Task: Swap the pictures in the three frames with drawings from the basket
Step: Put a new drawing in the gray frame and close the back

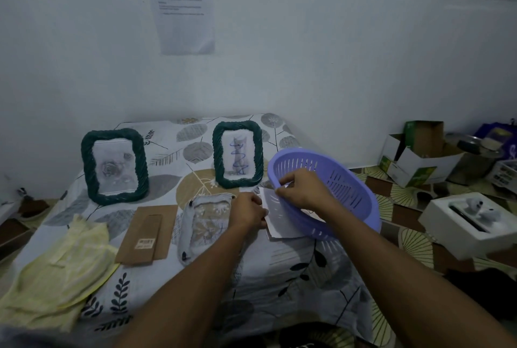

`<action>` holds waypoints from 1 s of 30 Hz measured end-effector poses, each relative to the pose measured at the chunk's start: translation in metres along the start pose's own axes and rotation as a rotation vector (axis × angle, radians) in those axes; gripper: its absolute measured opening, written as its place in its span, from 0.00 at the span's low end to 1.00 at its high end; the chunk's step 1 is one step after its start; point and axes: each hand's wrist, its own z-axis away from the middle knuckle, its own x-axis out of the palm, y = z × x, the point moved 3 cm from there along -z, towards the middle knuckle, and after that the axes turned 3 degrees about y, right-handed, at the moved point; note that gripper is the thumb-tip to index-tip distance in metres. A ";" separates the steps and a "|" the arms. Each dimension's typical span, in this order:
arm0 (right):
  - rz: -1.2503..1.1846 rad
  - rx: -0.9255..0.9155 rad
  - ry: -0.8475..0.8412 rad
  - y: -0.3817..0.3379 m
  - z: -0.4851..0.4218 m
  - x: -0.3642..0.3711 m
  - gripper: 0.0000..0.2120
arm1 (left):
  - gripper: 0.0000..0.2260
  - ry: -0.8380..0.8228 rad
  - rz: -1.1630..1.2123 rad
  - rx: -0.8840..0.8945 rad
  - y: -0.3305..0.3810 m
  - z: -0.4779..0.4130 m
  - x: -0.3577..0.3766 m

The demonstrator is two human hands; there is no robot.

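We see a table under a soft cotton cloth printed with grey and tan leaves. Two dark green frames with thick, rope-twisted borders stand upright at its back: the wider left frame shows a faint rose picture, and the narrower right frame a cat scribbled over in blue. A third, pale frame lies flat between them and us, the cloth showing through its pane, with a brown cardboard backing board just beside it on the left. A crumpled pale yellow cloth covers the near left corner. At the table's right edge sits an oval lilac plastic basket with slotted walls, tilted so that its opening faces us, its outer side reaching past the edge. White paper sheets lie against its near rim. The left hand has its fingers curled round the sheets' left edge. The right hand pinches their top edge between thumb and forefinger, right at the rim (paper and rim overlap there). Bare cloth lies open between the forearms, towards the near edge. Opened cardboard boxes crowd the floor to the right.
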 end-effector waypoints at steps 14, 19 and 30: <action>-0.122 0.088 -0.002 0.016 -0.011 0.009 0.12 | 0.09 0.065 -0.400 0.321 0.007 -0.004 -0.015; 0.109 0.125 -0.011 0.047 -0.032 0.000 0.12 | 0.18 -0.025 -0.253 0.412 0.037 0.006 -0.009; 0.364 0.103 -0.023 0.070 -0.036 0.036 0.17 | 0.25 -0.048 -0.243 0.477 0.032 0.013 0.002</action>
